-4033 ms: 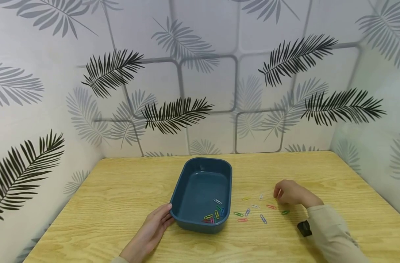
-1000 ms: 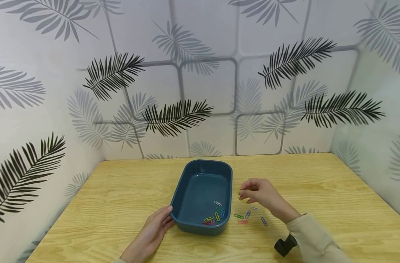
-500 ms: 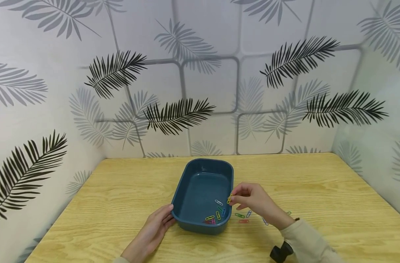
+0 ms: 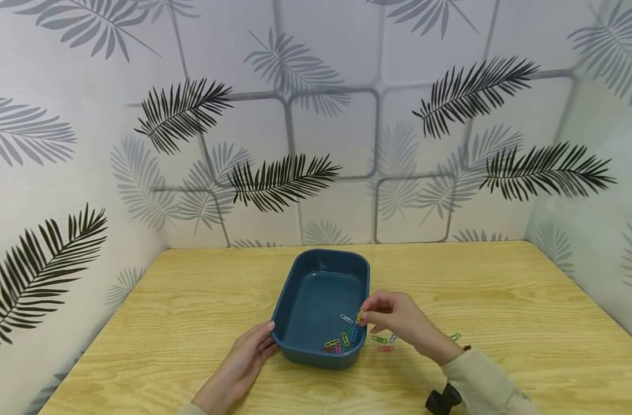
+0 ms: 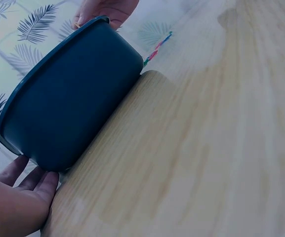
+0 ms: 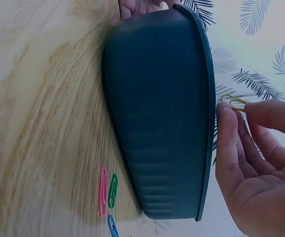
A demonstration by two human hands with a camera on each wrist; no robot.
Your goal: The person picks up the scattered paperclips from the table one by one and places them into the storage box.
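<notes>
A dark blue, rounded rectangular tray (image 4: pixel 316 288) stands on the wooden table, with several coloured paper clips, among them a yellow clip (image 4: pixel 345 339), near its front right corner. My left hand (image 4: pixel 243 357) holds the tray's front left corner, thumb at the rim and fingers against the outer wall (image 5: pixel 48 182). At the tray's right rim, my right hand (image 4: pixel 399 320) pinches a yellow paper clip (image 6: pixel 233 102) between thumb and finger. That clip hangs just over the tray's inside edge.
Right of the tray lie loose clips on the table (image 4: pixel 202 300): a green clip (image 4: pixel 379 339), a pink clip (image 4: pixel 386 349), a bluish clip (image 4: pixel 393 338) and another green clip (image 4: pixel 455 336). The right forearm covers part of this area. A leaf-patterned wall (image 4: pixel 326 207) stands behind.
My right hand has come left from the scattered clips to the tray's right rim, carrying the yellow paper clip. The left hand stays at the tray's corner.
</notes>
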